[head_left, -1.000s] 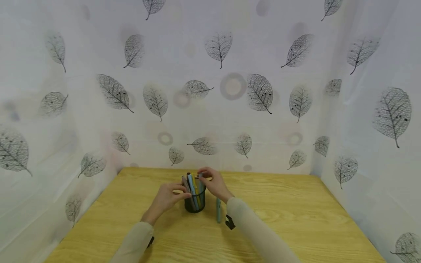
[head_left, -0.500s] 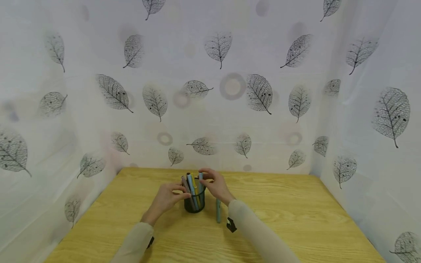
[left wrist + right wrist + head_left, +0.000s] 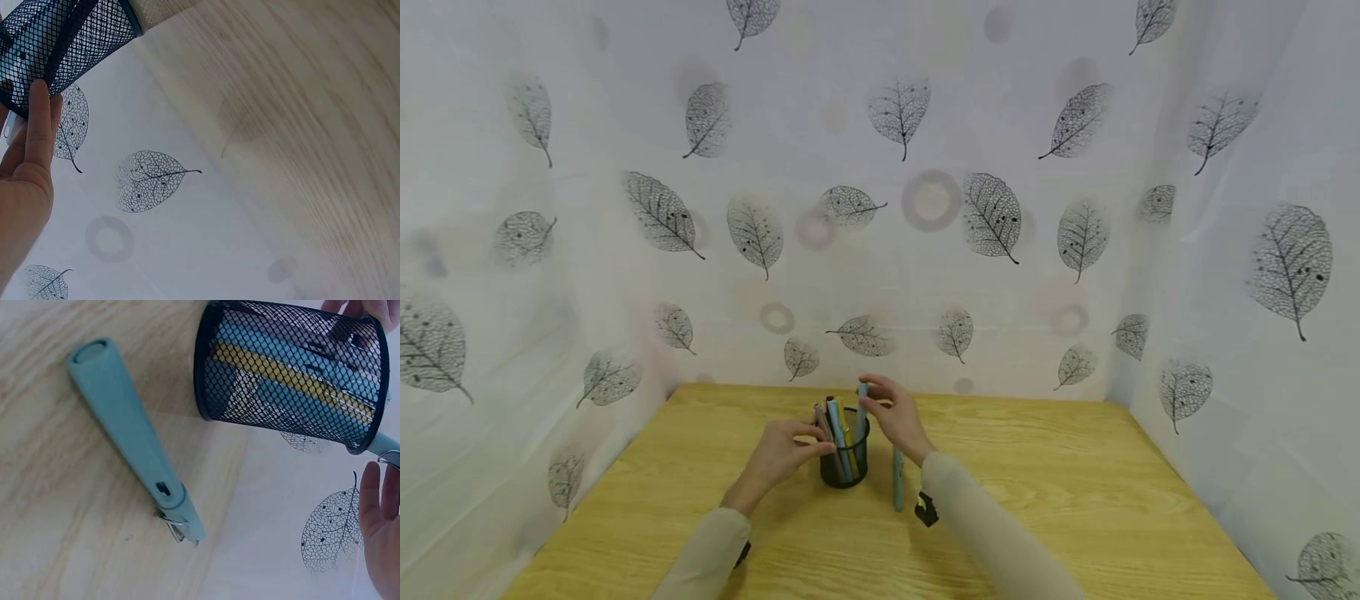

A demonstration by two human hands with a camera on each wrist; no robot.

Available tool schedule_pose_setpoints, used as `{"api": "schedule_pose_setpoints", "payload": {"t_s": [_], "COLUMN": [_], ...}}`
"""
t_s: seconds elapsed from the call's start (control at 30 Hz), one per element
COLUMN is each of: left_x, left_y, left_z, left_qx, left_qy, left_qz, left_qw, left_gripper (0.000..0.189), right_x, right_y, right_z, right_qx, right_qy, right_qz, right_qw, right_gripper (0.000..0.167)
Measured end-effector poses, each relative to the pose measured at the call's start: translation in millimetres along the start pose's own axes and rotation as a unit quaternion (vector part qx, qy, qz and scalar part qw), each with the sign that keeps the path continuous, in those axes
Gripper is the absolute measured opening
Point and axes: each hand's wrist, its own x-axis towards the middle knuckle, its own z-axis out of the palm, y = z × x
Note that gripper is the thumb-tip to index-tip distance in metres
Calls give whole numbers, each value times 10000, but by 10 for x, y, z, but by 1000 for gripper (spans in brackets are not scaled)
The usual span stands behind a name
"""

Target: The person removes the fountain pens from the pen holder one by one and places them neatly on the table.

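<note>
A black mesh pen holder (image 3: 842, 477) stands upright on the table with several pens in it. My left hand (image 3: 781, 454) steadies it at the rim, fingers and thumb about its left side. In the left wrist view a finger of that hand touches the mesh wall. On the far right side of the rim, my right hand (image 3: 901, 421) pinches the upper end of a light blue pen (image 3: 862, 410), whose lower part is still inside the holder. A teal fountain pen (image 3: 128, 437) with a metal clip lies on the table, right of the holder.
Purple-grey, blue and yellow pens lean in the holder. Behind the wooden table (image 3: 1037, 500) and at both sides hangs a white sheet (image 3: 925, 275) printed with dark leaves.
The right hand has drawn the light blue pen upward, so more of it shows above the rim. My left hand and the holder have stayed in place.
</note>
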Motion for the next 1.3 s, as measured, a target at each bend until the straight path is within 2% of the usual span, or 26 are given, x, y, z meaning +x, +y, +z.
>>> {"api": "schedule_pose_setpoints", "payload": {"t_s": [0.13,0.37,0.53,0.93,1.2,1.3], "left_x": [-4,-7,-8,19,20,13], "left_y": [7,8,8,-1,-22,-12], "left_z": [-5,-13,-13,-6,-6,-5], "left_qx": [30,137,137,188,119,181], "left_qy": [-10,-43,-48,-50,-34,-47], "left_qz": [-47,-54,-76,-67,-66,-53], "left_qw": [10000,9999,9999,9998,9999,9998], "left_gripper": [15,15,16,15,16,16], "right_x": [33,-31,-15,38,71,81], "right_y": [-69,-409,-442,-504,-568,-582], "right_z": [-24,-104,-130,-212,-269,-298], "right_qx": [166,564,891,1331,1237,1372], "right_qy": [56,-100,16,423,560,582], "right_qz": [-13,-118,-20,-96,-94,-129], "right_qw": [9998,9983,9960,9902,9907,9887], "right_gripper": [35,37,38,35,35,35]}}
